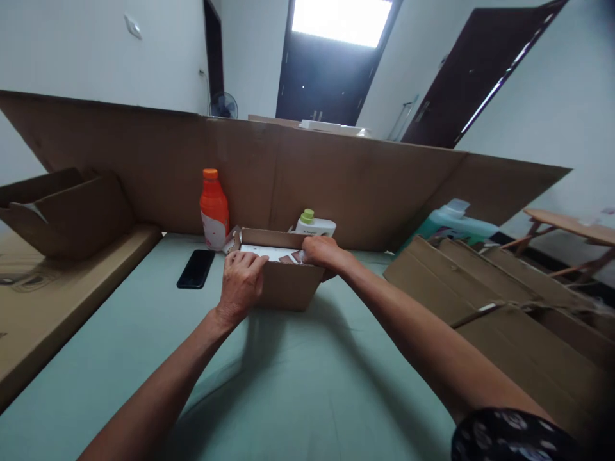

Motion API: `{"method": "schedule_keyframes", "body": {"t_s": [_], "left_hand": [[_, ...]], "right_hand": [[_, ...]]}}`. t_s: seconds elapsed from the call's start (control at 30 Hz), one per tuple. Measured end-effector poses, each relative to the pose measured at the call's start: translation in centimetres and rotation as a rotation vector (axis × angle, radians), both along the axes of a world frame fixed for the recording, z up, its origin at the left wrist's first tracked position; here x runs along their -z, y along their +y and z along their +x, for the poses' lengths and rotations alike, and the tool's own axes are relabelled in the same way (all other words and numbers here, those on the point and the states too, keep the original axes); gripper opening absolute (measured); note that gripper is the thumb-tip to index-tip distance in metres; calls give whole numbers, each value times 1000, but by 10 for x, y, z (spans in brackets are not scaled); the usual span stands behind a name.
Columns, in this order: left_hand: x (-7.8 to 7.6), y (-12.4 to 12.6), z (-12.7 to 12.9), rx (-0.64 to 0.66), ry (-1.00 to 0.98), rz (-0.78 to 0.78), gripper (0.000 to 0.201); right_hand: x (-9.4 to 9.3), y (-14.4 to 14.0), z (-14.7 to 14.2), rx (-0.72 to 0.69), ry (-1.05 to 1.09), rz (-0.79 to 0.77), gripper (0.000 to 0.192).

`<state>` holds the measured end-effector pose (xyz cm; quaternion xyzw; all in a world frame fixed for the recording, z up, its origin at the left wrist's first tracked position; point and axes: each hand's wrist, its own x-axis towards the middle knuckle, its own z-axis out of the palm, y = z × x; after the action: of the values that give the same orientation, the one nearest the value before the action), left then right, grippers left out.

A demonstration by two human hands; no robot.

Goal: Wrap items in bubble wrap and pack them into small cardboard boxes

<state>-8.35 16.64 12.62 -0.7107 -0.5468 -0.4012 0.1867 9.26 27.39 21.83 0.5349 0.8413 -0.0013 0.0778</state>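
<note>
Small cardboard box (283,282) at mid-tabletop (298,384); left hand (240,282) fingers curl together over its near rim, right hand (324,251) fingers close on its right rim. White sheet (266,252) inside. Left of fingers: phone (196,268), orange bottle (214,209). Behind: white bottle (314,224), cardboard wall (336,186). Bare tabletop lies nearer the person.

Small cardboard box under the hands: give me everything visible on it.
The small cardboard box is plain brown corrugated card, open at the top, sitting upright on the pale green surface near the tall cardboard wall. White and dark contents show inside; what they are is unclear. The left hand grips its near rim at the left, fingers over the edge. The right hand rests on the right side of the rim, reaching in. A flap sticks out at the far left corner.
</note>
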Motion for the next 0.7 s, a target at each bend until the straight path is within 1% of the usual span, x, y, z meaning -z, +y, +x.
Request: {"method": "schedule_keyframes", "body": {"t_s": [0.07,0.13,0.2,0.23,0.27,0.3,0.33,0.37,0.4,0.43,0.47,0.53,0.57,0.63,0.7], "left_hand": [[-2,-2,2,-1,6,11,29],[-3,-11,2,0,4,39,32],[3,-25,-3,16,-38,71,45],[8,-33,-8,26,-94,69,53],[15,-39,-14,34,-178,41,61],[23,-44,-20,40,-291,-19,67],[32,-47,-26,46,-434,-108,72],[40,-48,-30,52,-588,-209,77],[46,-46,-32,61,-727,-304,82],[51,-42,-32,77,-844,-382,87],[54,-36,-30,97,-909,-433,91],[55,-22,-24,124,-923,-461,93],[54,-17,-20,153,-922,-472,93],[52,-17,-11,171,-936,-471,96],[56,-35,-3,165,-951,-472,99]], "right_hand": [[-6,-3,6,-10,54,14,24],[-14,-13,22,-12,130,58,25],[-18,-30,49,0,225,147,31],[-16,-40,66,17,306,202,35],[-9,-49,82,36,388,246,39],[1,-57,97,63,529,279,39],[16,-63,110,80,649,263,37],[35,-66,119,89,729,212,35],[55,-65,123,91,784,151,37],[75,-62,122,88,833,87,43],[94,-57,117,75,871,23,52],[125,-45,100,55,938,-58,63],[135,-40,91,59,958,-63,63],[148,-35,81,91,963,-40,58],[153,-36,83,123,948,-36,49]]}}
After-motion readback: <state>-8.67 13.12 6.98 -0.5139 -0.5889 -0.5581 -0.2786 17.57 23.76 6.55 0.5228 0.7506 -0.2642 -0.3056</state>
